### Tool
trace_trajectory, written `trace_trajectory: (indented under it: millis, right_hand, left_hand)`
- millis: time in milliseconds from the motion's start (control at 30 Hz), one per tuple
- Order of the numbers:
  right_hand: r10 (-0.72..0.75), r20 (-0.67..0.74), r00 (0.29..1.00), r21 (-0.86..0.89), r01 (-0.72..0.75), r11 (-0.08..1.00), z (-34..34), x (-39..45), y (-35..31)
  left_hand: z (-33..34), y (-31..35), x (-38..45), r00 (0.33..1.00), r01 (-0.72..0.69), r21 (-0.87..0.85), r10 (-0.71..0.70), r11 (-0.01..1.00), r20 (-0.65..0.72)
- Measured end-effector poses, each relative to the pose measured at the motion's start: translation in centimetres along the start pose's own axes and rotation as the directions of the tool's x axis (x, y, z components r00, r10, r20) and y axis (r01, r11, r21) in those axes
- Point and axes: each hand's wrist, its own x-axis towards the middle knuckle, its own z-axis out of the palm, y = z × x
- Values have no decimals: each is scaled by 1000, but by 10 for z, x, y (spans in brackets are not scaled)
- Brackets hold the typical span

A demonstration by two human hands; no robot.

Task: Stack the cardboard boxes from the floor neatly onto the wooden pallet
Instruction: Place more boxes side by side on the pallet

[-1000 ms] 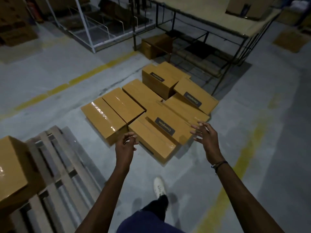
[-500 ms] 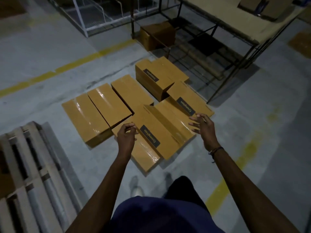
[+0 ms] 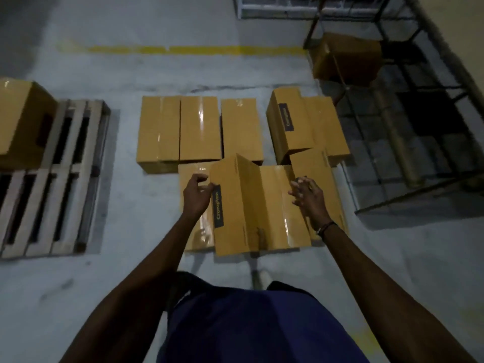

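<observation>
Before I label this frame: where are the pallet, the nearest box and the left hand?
pallet (image 3: 65, 210): head view, bare slat.
nearest box (image 3: 251, 205): head view, top face.
left hand (image 3: 196, 195): head view, back of hand.

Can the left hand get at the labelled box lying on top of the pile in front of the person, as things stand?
Probably yes. The left hand is already at the labelled box, fingers curled by its upper left corner, with nothing between them. The box lies tilted on top of the others, so that side is exposed.
</observation>
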Motion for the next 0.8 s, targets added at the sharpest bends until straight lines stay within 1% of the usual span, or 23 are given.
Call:
trace_trajectory:
  millis: [133, 267, 400, 500, 600, 700, 800]
  right_hand:
    - [44, 109, 993, -50, -38, 998, -24, 34, 3]
    - [143, 124, 982, -29, -140, 990, -32, 75, 24]
    - [206, 117, 971, -38, -203, 978, -37, 124, 78]
    - [235, 97, 967, -47, -232, 972, -36, 163, 133]
    - [255, 106, 961, -47, -251, 967, -31, 204, 197]
    - [249, 128, 960, -65, -242, 968, -21, 244, 264]
    - [218, 123, 968, -84, -208, 974, -7, 279, 320]
  left_hand:
    - [36, 9, -5, 998, 48, 51, -46, 998, -40]
    - [76, 2, 10, 994, 96, 106, -91, 990, -53]
    - [127, -31, 34, 993, 119, 158, -114, 980, -40]
    - [168, -70, 58, 990, 144, 176, -142, 974, -25]
    - [207, -126, 89, 986, 166, 216, -167, 962, -15]
    - [243, -186, 119, 977, 206, 252, -211, 946, -7]
    - [275, -236, 144, 980, 190, 280, -201, 941, 10]
